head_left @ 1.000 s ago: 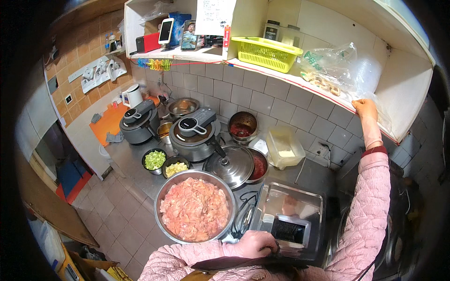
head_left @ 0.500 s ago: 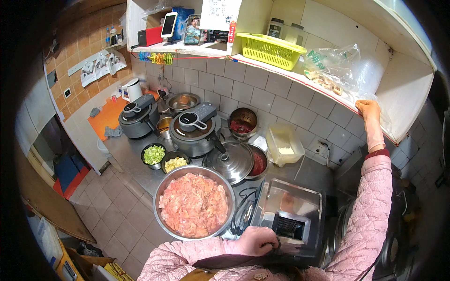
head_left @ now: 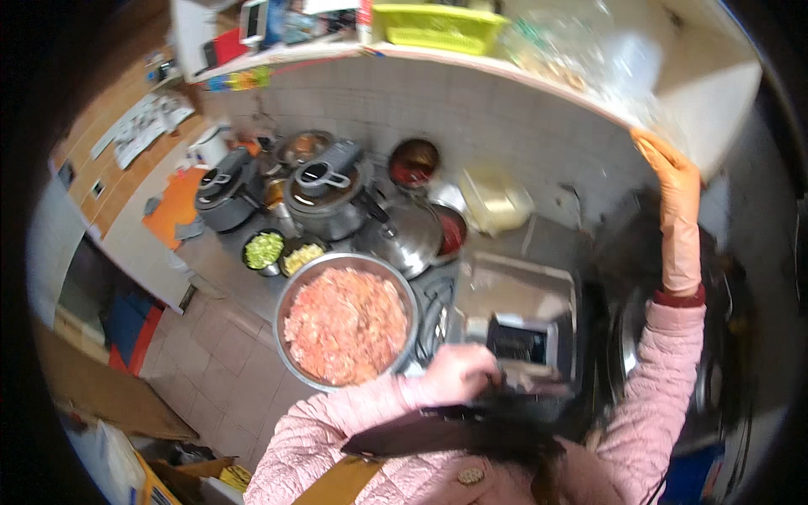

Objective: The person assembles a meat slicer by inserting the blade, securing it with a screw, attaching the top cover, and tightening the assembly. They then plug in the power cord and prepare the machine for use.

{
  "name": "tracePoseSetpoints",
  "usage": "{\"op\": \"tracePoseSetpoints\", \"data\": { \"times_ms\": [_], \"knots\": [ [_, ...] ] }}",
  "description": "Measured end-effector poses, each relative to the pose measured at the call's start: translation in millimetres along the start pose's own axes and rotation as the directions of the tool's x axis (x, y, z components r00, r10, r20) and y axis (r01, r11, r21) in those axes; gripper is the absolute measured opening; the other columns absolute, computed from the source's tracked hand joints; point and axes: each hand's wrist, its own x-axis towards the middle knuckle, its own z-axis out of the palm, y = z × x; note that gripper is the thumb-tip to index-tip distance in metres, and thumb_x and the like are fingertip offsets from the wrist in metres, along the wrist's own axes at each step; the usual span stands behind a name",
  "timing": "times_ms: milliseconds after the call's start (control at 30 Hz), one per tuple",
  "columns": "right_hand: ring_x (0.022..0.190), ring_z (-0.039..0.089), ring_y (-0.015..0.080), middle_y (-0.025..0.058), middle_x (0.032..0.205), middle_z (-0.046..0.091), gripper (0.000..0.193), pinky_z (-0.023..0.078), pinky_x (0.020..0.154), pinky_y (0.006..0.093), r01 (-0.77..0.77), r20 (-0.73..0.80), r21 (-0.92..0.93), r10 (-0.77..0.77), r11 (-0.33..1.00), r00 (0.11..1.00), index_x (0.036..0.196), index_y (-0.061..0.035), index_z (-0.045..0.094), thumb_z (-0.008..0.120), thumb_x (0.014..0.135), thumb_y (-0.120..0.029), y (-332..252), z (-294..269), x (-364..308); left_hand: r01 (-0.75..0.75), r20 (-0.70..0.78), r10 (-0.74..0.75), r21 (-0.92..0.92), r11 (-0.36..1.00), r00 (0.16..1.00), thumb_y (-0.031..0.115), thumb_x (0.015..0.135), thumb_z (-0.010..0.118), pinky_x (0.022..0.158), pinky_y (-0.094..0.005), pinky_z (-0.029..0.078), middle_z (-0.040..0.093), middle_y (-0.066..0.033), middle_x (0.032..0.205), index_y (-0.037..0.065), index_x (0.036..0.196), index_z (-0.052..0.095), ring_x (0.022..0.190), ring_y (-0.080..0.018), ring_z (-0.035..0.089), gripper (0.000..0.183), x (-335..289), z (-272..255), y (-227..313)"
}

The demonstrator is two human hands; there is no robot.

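Observation:
My right hand [head_left: 670,179], in an orange glove, is raised to the front edge of the white shelf [head_left: 581,99]. Its fingers are drawn together at the tips beside clear plastic film [head_left: 665,118]; blur hides what they grip. My left hand [head_left: 459,373] is curled into a fist low in front of me, by the near edge of a machine with a clear cover [head_left: 526,286]. Whatever lies inside that fist is hidden. Just left of it stands a large steel bowl [head_left: 284,347] heaped with raw pink meat pieces [head_left: 347,324].
Two grey pressure cookers [head_left: 328,202] stand on the counter. Near them are bowls of chopped green vegetable [head_left: 264,250] and pale yellow pieces [head_left: 303,257], a steel lid [head_left: 402,240] and a clear tub [head_left: 497,200]. A yellow-green basket [head_left: 438,29] sits on the shelf. A stove [head_left: 627,337] lies at right.
The view has tilted downward and blurred. My right hand's fingers have stretched out and slipped lower against the shelf edge. My left fist stays by the machine.

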Motion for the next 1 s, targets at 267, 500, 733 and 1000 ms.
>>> {"op": "tracePoseSetpoints", "data": {
  "times_ms": [267, 500, 733, 1000],
  "knots": [
    [0.112, 0.070, 0.0199, 0.0152, 0.118, 0.075, 0.027, 0.052, 0.103, 0.0302, -0.252, -0.007, 0.364, 0.273, 0.897, 0.962, 0.119, 0.0036, 0.074, 0.070, 0.096, -0.009, -13, -3, -163, 0.039, 0.054, -0.032, -0.145, 0.989, 0.998, -0.004, 0.082, 0.049, 0.102, -0.0359, 0.050, 0.072, -0.0096, 0.112, 0.000, 0.108, 0.073, 0.109, -0.0212, 0.066, 0.036, 87, -37, 1],
    [0.120, 0.067, 0.0260, 0.0205, 0.127, 0.069, 0.032, 0.051, 0.110, 0.0335, -0.373, 0.121, 0.827, 0.514, 0.421, 0.849, 0.127, 0.0091, 0.065, 0.064, 0.101, -0.009, 15, 19, -239, -0.020, 0.329, -0.080, 0.288, 0.957, 0.941, 0.014, 0.090, 0.068, 0.119, -0.0431, 0.037, 0.049, -0.0241, 0.152, 0.015, 0.152, 0.048, 0.143, -0.0368, 0.045, 0.065, 177, -3, -43],
    [0.126, 0.063, 0.0343, 0.0261, 0.136, 0.062, 0.038, 0.056, 0.108, 0.0434, -0.184, 0.412, 0.891, 0.571, -0.415, 0.710, 0.138, 0.0100, 0.054, 0.051, 0.109, -0.015, 60, 52, -281, 0.031, 0.148, -0.027, -0.022, 0.999, 0.989, 0.017, 0.090, 0.080, 0.101, -0.0330, 0.051, 0.066, -0.0098, 0.131, 0.010, 0.145, 0.057, 0.119, -0.0184, 0.063, 0.060, 141, 10, -6],
    [0.131, 0.059, 0.0259, 0.0192, 0.139, 0.061, 0.032, 0.048, 0.115, 0.0336, -0.279, 0.374, 0.927, 0.550, -0.252, 0.747, 0.136, 0.0057, 0.056, 0.053, 0.106, -0.006, 48, 99, -290, -0.097, -0.220, 0.150, 0.234, 0.967, 0.964, 0.011, 0.086, 0.084, 0.081, -0.0269, 0.058, 0.078, -0.0080, 0.103, 0.007, 0.129, 0.070, 0.089, -0.0125, 0.074, 0.046, 101, 15, 15]
  ]
}}
